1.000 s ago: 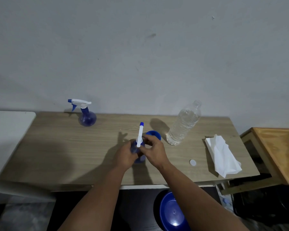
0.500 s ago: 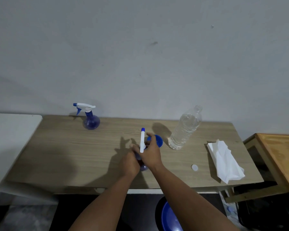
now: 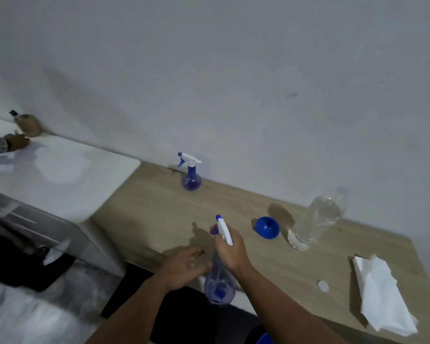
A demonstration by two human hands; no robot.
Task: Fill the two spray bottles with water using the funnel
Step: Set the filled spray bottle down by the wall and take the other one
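Spray bottle [image 3: 219,286]: translucent blue, white trigger head, gripped by right hand [image 3: 230,249]; left hand [image 3: 184,269] apparently loose, blurred. Wooden table [image 3: 159,209]; grey wall [image 3: 233,70].

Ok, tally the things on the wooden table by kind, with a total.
Spray bottles: 2, one by the wall, one held by the right hand
Funnels: 1, blue
Water bottles: 1, clear
Bottle caps: 1, white
Tissues: 1, white
Total: 6
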